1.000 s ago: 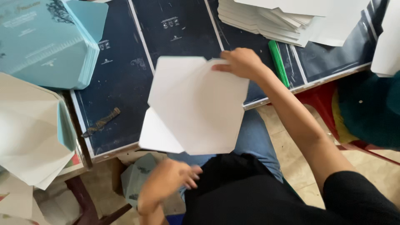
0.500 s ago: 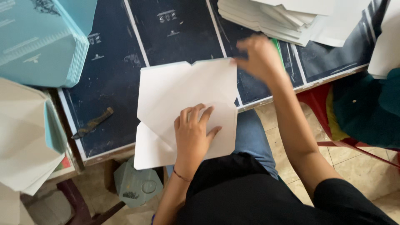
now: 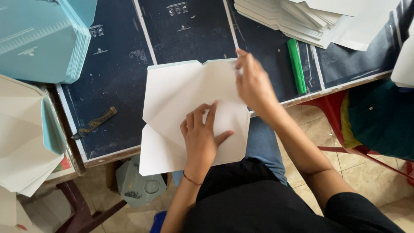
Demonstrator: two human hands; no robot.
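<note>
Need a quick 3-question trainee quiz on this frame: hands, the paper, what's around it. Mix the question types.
1. True or false: the left hand lies flat on the white folded paper envelope blank.
2. Multiple choice: where is the right hand? A) on the blank's upper right edge B) on the slim green plastic stick C) on the stack of light-blue printed envelopes
3. Fill in: the blank rests on a dark blue printed table surface and its lower part hangs over the table's ____ edge.

Key
1. True; palm down, fingers spread.
2. A; the stick lies apart to its right, untouched.
3. Near, on the person's side.
</note>
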